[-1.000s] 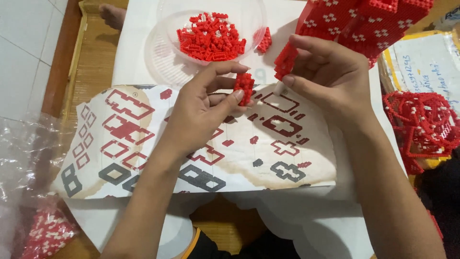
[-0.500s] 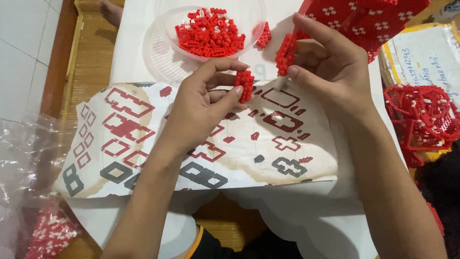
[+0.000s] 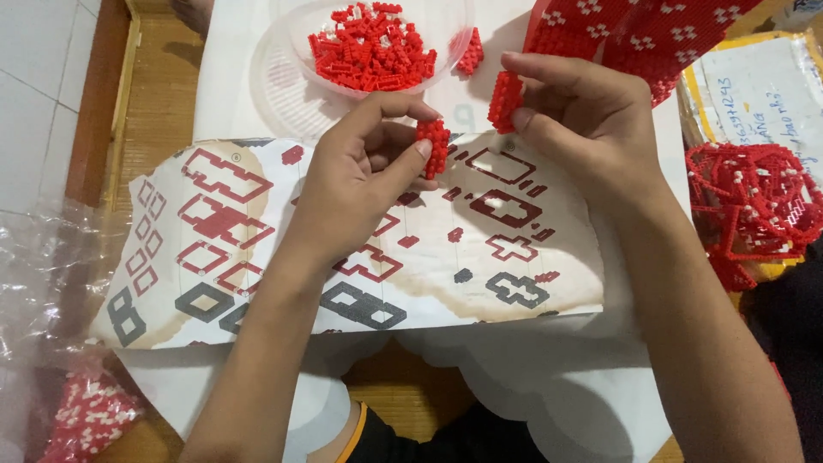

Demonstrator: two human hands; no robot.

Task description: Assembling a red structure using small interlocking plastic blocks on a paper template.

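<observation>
My left hand (image 3: 360, 184) pinches a small stack of red building bricks (image 3: 434, 146) between thumb and fingers, above a printed instruction sheet (image 3: 214, 257) with red and grey brick diagrams. My right hand (image 3: 591, 120) holds another small red brick stack (image 3: 504, 100) a little to the right and higher. The two stacks are apart. A clear plastic bowl (image 3: 287, 39) filled with loose red bricks (image 3: 373, 47) stands just beyond my hands.
A large red assembled brick panel with white crosses (image 3: 634, 30) lies at the top right. A red openwork brick piece (image 3: 754, 210) rests at the right edge on a yellow package. Crumpled clear plastic and a bag of red bricks (image 3: 86, 411) sit at the lower left.
Both hands have shifted slightly; the right hand's brick stack has turned and come down a little closer to the left hand's stack.
</observation>
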